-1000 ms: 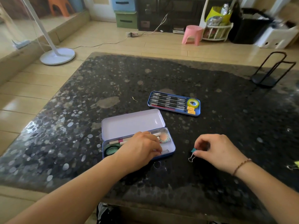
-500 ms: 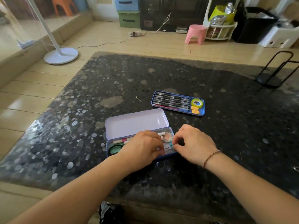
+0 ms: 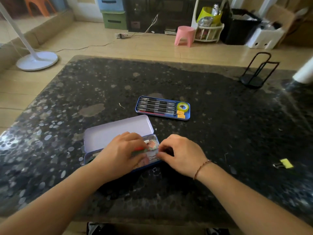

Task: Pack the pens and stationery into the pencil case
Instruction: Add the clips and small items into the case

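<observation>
I see a dark speckled table (image 3: 220,116) with floor clutter beyond it: pink stool (image 3: 184,36), white fan base (image 3: 37,61), black wire stand (image 3: 255,72) at the table's far right. A blue tray (image 3: 187,116) sits mid-table holding a row of black pens (image 3: 157,106), a green tape roll (image 3: 183,106) and small orange bits (image 3: 180,114). A yellow clip (image 3: 283,164) lies alone near the right edge, well apart from everything. The case (image 3: 118,129) is open near me, lid laid back flat, base toward me. Both hands sit over the base and block most of its contents. Left hand (image 3: 122,154) is curled, knuckles up, covering the middle of the base; something red and green (image 3: 140,149) shows at its fingers, can't tell whether it's gripped. Right hand (image 3: 182,156) is at the case's right end, fingers bunched to a pinch at the rim; blur hides what, if anything, it has. Between the hands I make out a round pinkish item (image 3: 153,143) and a white pen tip (image 3: 146,141) inside the base.
</observation>
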